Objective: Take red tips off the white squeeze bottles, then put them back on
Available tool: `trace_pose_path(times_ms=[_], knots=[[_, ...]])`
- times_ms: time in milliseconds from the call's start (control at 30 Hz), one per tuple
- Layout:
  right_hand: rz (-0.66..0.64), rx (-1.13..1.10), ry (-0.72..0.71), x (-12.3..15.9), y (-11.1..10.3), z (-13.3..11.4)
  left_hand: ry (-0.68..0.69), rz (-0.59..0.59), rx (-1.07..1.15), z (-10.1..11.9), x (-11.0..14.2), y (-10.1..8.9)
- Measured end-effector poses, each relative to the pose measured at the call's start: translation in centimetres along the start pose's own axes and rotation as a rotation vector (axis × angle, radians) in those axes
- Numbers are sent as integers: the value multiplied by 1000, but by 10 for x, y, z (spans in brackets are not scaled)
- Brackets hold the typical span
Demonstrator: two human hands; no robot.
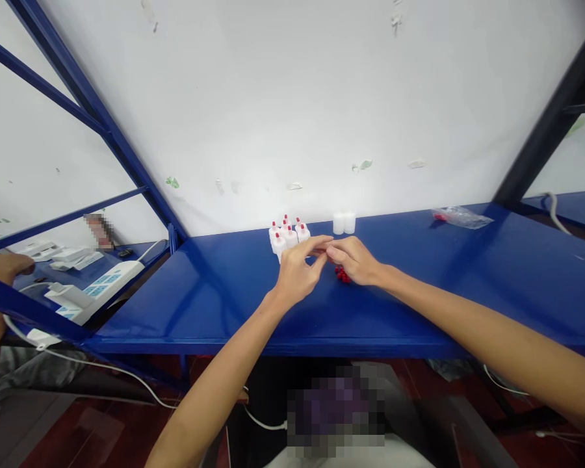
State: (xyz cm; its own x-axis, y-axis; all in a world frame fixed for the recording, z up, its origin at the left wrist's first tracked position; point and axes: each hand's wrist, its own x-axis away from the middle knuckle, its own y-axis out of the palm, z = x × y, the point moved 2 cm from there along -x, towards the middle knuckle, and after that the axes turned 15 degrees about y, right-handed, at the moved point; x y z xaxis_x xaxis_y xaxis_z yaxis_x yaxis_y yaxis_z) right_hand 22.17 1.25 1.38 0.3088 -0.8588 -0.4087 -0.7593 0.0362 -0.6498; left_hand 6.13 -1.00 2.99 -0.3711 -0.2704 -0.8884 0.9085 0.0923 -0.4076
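Observation:
My left hand [299, 268] and my right hand [355, 260] meet above the blue table [214, 292], fingertips and thumbs drawn together. Whatever sits between them is too small and covered to make out. Just below my right hand lies a small pile of red caps [343, 275], partly hidden by it. Behind my left hand stands a cluster of several white squeeze bottles [278, 242] with red-tipped nozzles, upright and close together. Farther back, two plain white bottles [344, 223] without red tips stand side by side near the wall.
A clear plastic bag [464, 218] with something red in it lies at the back right. Blue metal posts [112, 136] frame the left side. Beyond them are a white power strip [102, 289], cables and another person's hand [7, 268]. A white wall [292, 97] closes the back.

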Motion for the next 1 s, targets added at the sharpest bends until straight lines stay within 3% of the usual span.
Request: trace_pose_path(times_ms=[167, 367, 633, 867, 1000], knots=[[-12, -54, 9, 0, -1, -1, 60, -19, 13, -3, 1, 0], [-56, -86, 70, 1, -2, -2, 15, -72, -31, -4, 8, 1], [-76, -114, 27, 2, -3, -7, 54, -112, -61, -3, 11, 7], [-98, -117, -30, 4, 0, -11, -41, -93, 2, 2, 12, 4], [-49, -141, 45, 1, -1, -4, -193, -49, 50, -10, 6, -20]])
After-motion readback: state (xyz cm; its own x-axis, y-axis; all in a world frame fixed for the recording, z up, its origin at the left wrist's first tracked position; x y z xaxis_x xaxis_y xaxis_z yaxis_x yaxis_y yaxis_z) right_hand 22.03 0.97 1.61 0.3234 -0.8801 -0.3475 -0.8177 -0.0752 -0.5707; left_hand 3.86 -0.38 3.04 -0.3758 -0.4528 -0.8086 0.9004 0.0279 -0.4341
